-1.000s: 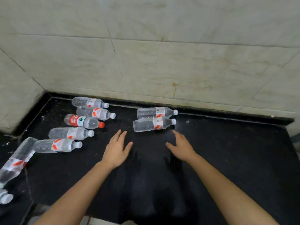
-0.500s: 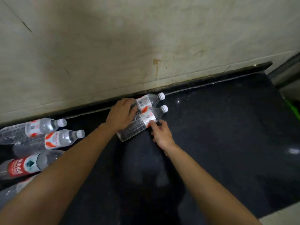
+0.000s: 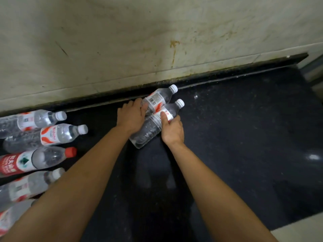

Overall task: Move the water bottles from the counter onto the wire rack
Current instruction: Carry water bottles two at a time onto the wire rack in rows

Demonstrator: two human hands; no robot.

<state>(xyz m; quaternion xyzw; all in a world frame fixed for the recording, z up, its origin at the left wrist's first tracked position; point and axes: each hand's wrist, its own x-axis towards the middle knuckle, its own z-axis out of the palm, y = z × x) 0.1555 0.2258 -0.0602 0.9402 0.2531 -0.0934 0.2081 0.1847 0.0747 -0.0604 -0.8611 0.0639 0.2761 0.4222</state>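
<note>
Each held one: left hand (image 3: 131,117) gripped the far bottle (image 3: 158,99), right hand (image 3: 173,131) the near bottle (image 3: 150,128), caps angled away-right.

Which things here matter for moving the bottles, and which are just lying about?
Job: far bottle in left hand; near bottle in right hand; white-capped bottles at left; red-capped bottle; counter.
Just there: stained wall. Rack not in view.

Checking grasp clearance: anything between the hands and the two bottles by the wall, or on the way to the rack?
Nothing: the left hand grips the far bottle, the right hand the near bottle, thumb on its label. The rack is out of view, so that path cannot be judged.
</note>
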